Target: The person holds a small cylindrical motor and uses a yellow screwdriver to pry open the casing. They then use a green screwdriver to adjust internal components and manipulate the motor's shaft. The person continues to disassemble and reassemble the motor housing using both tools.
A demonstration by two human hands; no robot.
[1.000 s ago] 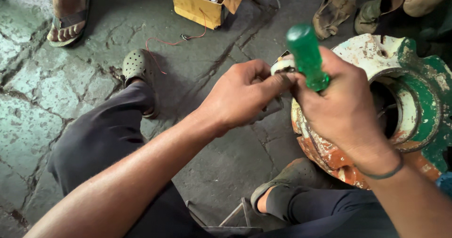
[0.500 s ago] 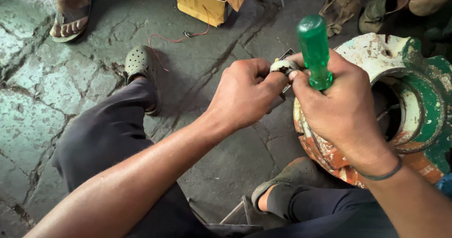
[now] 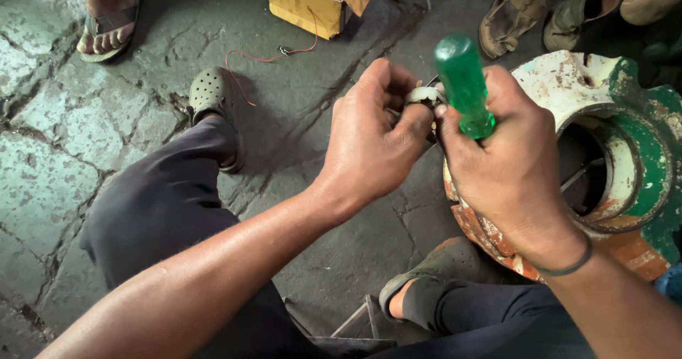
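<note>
You have one green-handled screwdriver (image 3: 465,82), one small pale ring-shaped part (image 3: 424,95) and one round rusty white-and-green metal housing (image 3: 625,153). At the top of the frame: one yellow cardboard box (image 3: 302,7), one red wire (image 3: 266,57), two worn brown shoes (image 3: 513,12), one sandalled foot (image 3: 106,29).

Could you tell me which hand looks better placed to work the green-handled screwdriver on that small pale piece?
Probably the right hand: it already grips the screwdriver beside the painted metal housing. The left hand pinches the pale piece.
</note>
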